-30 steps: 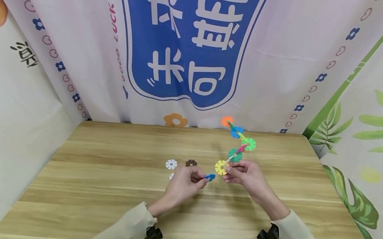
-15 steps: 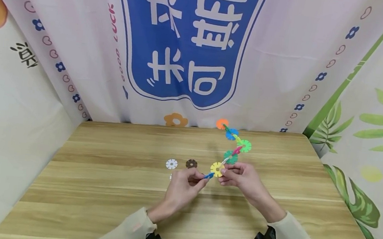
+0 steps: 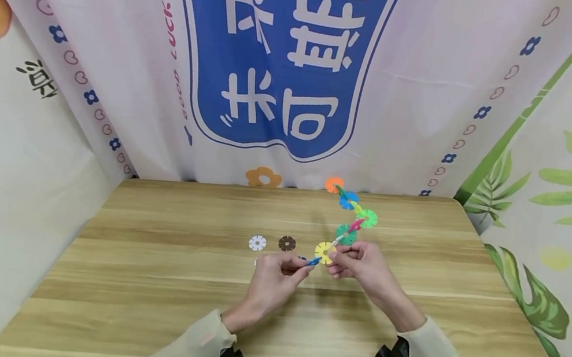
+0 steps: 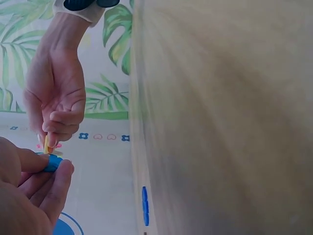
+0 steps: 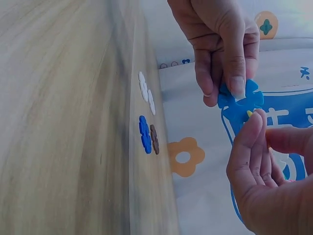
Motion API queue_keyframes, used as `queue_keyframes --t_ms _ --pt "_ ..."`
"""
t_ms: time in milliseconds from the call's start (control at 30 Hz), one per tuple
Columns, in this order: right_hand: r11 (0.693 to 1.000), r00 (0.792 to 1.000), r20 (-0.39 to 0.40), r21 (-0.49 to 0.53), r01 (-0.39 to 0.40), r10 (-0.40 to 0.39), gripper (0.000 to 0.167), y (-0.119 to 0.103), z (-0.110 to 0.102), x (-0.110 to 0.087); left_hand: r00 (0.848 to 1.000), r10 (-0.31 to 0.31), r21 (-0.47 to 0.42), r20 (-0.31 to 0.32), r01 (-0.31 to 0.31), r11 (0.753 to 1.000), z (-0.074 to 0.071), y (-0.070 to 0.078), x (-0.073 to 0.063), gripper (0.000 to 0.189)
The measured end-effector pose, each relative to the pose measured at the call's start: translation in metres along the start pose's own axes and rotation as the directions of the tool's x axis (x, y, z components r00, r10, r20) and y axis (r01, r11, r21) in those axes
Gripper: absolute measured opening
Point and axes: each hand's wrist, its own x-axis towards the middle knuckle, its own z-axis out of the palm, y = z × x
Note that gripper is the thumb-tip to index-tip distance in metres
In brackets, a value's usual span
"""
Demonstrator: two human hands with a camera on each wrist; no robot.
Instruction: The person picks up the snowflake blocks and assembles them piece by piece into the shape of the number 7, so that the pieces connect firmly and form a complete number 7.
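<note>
My left hand [image 3: 274, 277] pinches a blue notched disc [image 3: 314, 261] between thumb and fingers; it shows broadly in the right wrist view. The blue disc's edge meets the yellow notched disc [image 3: 323, 253], whose side my right hand [image 3: 362, 266] pinches. From the yellow disc a zigzag chain of interlocked discs runs up and back: a teal disc [image 3: 345, 235], a bright green disc [image 3: 368, 218], another blue disc [image 3: 349, 201] and an orange disc [image 3: 335, 184] at the far end, with edge-on pieces between them. Both hands are above the table.
On the wooden table [image 3: 173, 300] lie a white disc [image 3: 257, 243] and a brown disc [image 3: 286, 244]. The right wrist view also shows a second white disc [image 5: 151, 102] and a loose blue disc [image 5: 145, 134], mostly hidden by my left hand in the head view. A printed curtain [image 3: 406, 127] hangs behind.
My right hand has brought the chain left and slightly down, so the yellow disc, once apart from the blue one, now meets it. During the last half second the hands have barely moved.
</note>
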Motion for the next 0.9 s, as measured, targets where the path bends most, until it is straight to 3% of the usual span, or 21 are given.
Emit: queue_keyframes --t_ms 133,400,600,900 --pt "1.0 1.0 -0.011 0.009 -0.008 0.008 0.031 0.001 0.001 -0.001 1.0 -0.007 -0.011 -0.005 0.006 1.0 0.002 0.0 -0.003 0.008" --pt "0.998 0.999 0.051 0.065 -0.003 0.0 0.012 0.007 0.008 -0.003 1.0 0.0 -0.055 -0.014 -0.001 0.998 0.004 -0.002 -0.01 0.004" --pt "0.996 0.998 0.057 0.092 0.008 -0.013 0.011 0.01 0.01 -0.005 0.999 -0.036 -0.063 -0.021 0.035 0.997 0.004 -0.003 -0.011 0.006" --pt "0.996 1.0 -0.012 0.092 0.014 -0.013 0.008 0.006 0.017 -0.006 0.999 -0.031 -0.046 -0.038 0.029 0.999 0.003 -0.002 -0.008 0.005"
